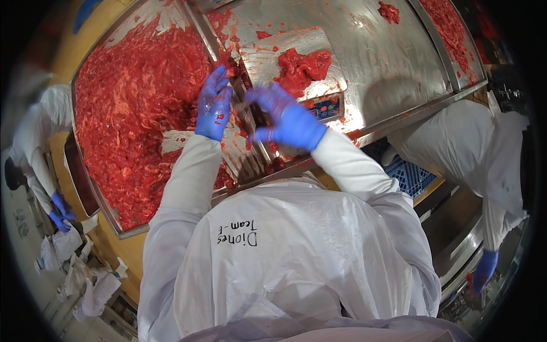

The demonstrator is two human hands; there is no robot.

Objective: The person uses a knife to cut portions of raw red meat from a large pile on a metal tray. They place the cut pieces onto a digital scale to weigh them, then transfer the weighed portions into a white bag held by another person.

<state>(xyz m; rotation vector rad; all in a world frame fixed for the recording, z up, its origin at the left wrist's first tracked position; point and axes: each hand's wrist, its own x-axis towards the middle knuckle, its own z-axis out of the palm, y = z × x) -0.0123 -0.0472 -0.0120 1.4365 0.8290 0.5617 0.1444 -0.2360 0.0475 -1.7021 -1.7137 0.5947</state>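
Note:
My left hand [214, 109], in a blue glove, is open above the right edge of a large metal tray [171, 139] heaped with chopped raw red meat [137, 85]. Bits of meat cling to its palm. My right hand [293, 119], gloved too, hovers just in front of a scale; its fingers are apart, smeared by motion, and I see nothing in them. A lump of raw meat [302, 69] lies on the scale's metal plate [326, 43]. The scale's control panel [326, 107] faces me, partly behind my right hand.
A steel worktop [387, 62] extends right, with a small meat scrap [388, 12] on it. Further right is another tray of meat [447, 28]. One co-worker [43, 119] is at the left, another [467, 148] at the right. Blue crates [407, 174] sit below the worktop.

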